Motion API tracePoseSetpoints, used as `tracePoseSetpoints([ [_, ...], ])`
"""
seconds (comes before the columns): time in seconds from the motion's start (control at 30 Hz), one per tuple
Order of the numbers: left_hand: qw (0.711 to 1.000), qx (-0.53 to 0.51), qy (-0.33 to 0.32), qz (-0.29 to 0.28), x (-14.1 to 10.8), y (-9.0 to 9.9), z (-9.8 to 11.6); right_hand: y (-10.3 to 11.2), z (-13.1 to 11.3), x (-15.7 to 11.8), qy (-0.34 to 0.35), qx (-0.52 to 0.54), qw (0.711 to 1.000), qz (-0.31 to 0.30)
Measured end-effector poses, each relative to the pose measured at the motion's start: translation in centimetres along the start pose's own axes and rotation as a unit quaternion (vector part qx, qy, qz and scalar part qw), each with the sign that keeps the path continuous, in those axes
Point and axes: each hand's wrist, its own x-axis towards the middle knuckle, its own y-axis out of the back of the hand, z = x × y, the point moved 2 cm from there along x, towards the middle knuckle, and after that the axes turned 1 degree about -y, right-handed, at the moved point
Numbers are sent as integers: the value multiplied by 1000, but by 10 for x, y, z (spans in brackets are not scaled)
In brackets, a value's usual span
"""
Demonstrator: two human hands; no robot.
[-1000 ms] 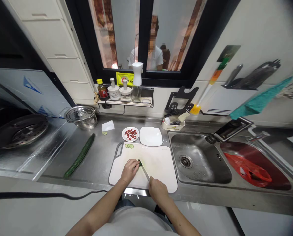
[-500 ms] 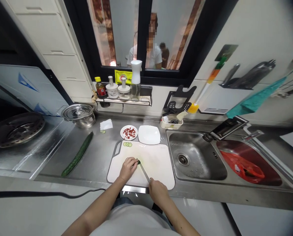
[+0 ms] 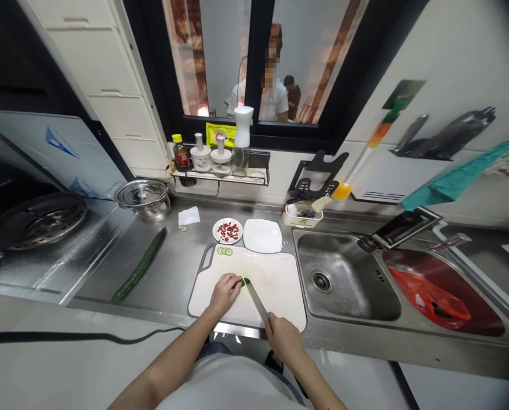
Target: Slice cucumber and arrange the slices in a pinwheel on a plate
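Steel countertop [image 3: 172, 267]: brushed grey, running beneath everything; front edge just beyond the board's near side.

Sink basin [image 3: 357, 299]: stainless; its left rim just beside the board's right edge.

Cutting board [image 3: 275, 282]: white, rounded corners, grey border, handle slot at the far left corner. Open white surface spreads from the blade to the right edge; a further strip lies between the left hand and the left edge.

Whole cucumber [image 3: 141, 265]: long, dark green, bumpy-skinned, slightly curved; lies diagonally on the steel, well apart from the board, with open counter between.

Right hand [image 3: 285, 339]: fingers wrapped around the knife handle, over the board's near edge.

Left hand [image 3: 226, 293]: fingers bunched, fingertips pinching the cucumber piece against the board.

Knife [image 3: 257, 302]: narrow steel blade, angled away and to the left, tip beside the left fingertips.

Square plate [image 3: 261, 235]: white, rounded corners, at the board's far edge.

Round plate [image 3: 215, 232]: white, beside it, bearing chopped red pieces [image 3: 228, 231].

Cucumber piece [image 3: 243, 282]: dark-green skin, mid-board, mostly hidden by fingers.

Cucumber slices [image 3: 224, 251]: pale green, thin, dark-rimmed, overlapping in a short row near the handle slot.
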Motion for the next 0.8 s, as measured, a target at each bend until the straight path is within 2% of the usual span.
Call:
tracePoseSetpoints([
  [0.37,999,-10,35,12,1,1,-3,18,7,13,-48,1,997,56],
  [0.63,973,-45,186,128,16,22,-1,28,11,16,-46,-4,988,149],
  [0.73,973,-41,183,131,29,31,6,29,14,18,-30,-29,985,170],
  [0.8,983,-29,151,101,39,36,15,29,15,19,-18,-48,983,179],
])
